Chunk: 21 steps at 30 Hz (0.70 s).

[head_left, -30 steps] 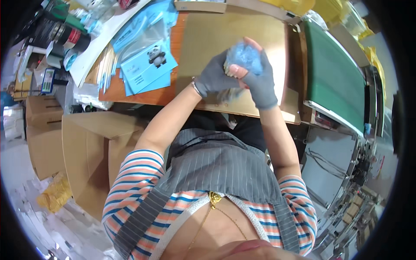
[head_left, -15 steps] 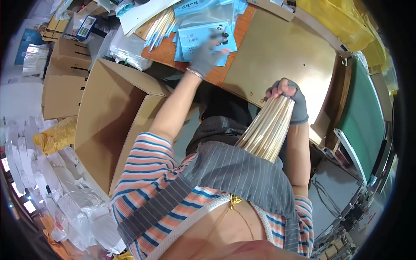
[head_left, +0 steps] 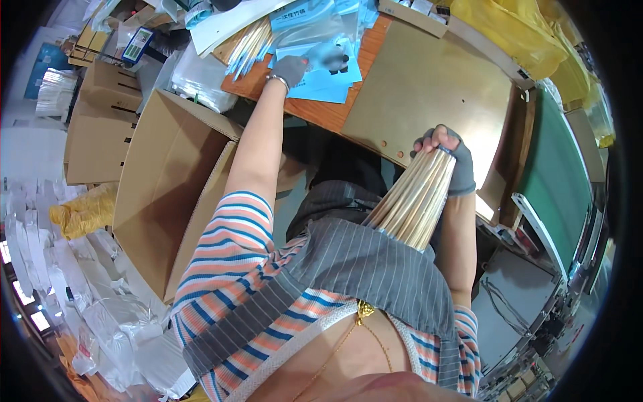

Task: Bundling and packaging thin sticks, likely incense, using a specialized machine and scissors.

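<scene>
My right hand (head_left: 445, 155), in a grey fingerless glove, is closed around one end of a thick bundle of thin bamboo chopsticks (head_left: 414, 201). Their other ends fan downward against my striped apron. At the table's near left part, my gloved left hand (head_left: 292, 70) has its fingers bent over the left edge of the top blue plastic bag (head_left: 320, 56), whose dark printed figure is smeared by motion. Beneath it lie more blue printed bags (head_left: 323, 92), loosely stacked. Beyond my left hand is a pile of loose chopsticks (head_left: 250, 48) with blue-tinted ends.
An open cardboard box (head_left: 167, 194) stands left of my legs. A smooth tan board (head_left: 429, 80) covers the table's right part beside the reddish wooden surface (head_left: 328, 115). Yellow plastic sheeting (head_left: 516, 33) lies at the far right; white plastic bags (head_left: 127, 321) heap at the lower left.
My left hand has moved left across the blue bags, its fingers going from spread to bent, and the top bag shifts left. My right hand keeps the chopstick bundle in nearly the same place.
</scene>
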Motion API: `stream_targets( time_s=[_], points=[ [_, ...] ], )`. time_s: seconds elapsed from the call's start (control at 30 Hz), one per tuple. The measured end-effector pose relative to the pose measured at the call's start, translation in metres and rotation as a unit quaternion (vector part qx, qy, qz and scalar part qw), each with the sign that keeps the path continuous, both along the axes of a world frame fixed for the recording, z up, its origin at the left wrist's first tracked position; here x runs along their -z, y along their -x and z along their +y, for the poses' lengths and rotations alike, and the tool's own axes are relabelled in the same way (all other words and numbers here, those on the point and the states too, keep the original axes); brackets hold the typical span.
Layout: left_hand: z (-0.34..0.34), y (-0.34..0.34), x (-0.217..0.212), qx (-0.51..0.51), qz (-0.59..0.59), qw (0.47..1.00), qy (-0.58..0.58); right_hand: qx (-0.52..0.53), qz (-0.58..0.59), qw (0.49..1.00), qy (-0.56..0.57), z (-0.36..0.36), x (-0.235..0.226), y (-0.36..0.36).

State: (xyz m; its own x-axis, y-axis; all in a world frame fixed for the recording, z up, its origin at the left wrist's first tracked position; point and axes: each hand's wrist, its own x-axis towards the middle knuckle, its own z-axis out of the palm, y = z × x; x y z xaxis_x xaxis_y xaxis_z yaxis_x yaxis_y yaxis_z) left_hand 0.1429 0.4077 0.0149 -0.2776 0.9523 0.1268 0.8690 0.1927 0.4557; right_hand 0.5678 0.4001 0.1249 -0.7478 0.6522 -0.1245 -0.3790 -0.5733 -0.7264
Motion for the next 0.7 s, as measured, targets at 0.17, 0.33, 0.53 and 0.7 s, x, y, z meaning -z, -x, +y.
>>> stream_targets(
  time_s=[0.17,0.33,0.53,0.7],
  points=[
    [0.03,-0.06,-0.072,-0.167,-0.077,0.947,-0.265,0.033,-0.02,0.998,-0.044,-0.001,0.002,-0.023],
    [0.017,-0.186,-0.04,0.126,-0.138,0.978,-0.09,0.007,-0.037,0.997,-0.066,-0.001,-0.019,-0.003],
    [-0.014,-0.27,0.001,0.075,-0.29,0.95,-0.093,-0.024,-0.078,0.996,0.04,0.013,0.038,-0.01],
    [-0.02,-0.285,-0.03,0.188,-0.194,0.914,-0.302,0.029,-0.121,0.982,0.139,0.021,0.083,-0.019]
  ],
)
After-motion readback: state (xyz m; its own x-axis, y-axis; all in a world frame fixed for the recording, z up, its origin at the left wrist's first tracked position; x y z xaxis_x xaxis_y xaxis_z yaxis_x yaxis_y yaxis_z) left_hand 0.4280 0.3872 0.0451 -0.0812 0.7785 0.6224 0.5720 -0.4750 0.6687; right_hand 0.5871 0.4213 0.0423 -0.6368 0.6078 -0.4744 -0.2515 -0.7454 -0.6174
